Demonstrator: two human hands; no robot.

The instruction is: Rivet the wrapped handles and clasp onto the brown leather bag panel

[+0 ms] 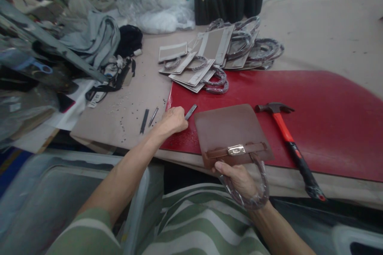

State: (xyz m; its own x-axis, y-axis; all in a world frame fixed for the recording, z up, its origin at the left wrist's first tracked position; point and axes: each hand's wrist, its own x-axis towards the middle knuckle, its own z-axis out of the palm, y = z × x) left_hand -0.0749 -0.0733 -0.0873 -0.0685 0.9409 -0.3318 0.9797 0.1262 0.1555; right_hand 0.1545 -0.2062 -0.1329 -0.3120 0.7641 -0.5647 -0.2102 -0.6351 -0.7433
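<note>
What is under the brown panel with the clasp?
The red mat shows around most of the brown panel; what lies directly beneath the panel is covered from view.

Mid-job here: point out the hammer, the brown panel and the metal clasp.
Hammer [293, 149]: head view, on the handle.
Brown panel [229, 125]: head view, middle of the flat face.
Metal clasp [236, 150]: head view, centre of its shiny front.

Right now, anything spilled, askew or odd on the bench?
Two things. Dark bits lie scattered on the table left of the red mat, like uncollected debris. The hammer lies with its handle end at the front edge, possibly overhanging, so it might get knocked off.
</note>
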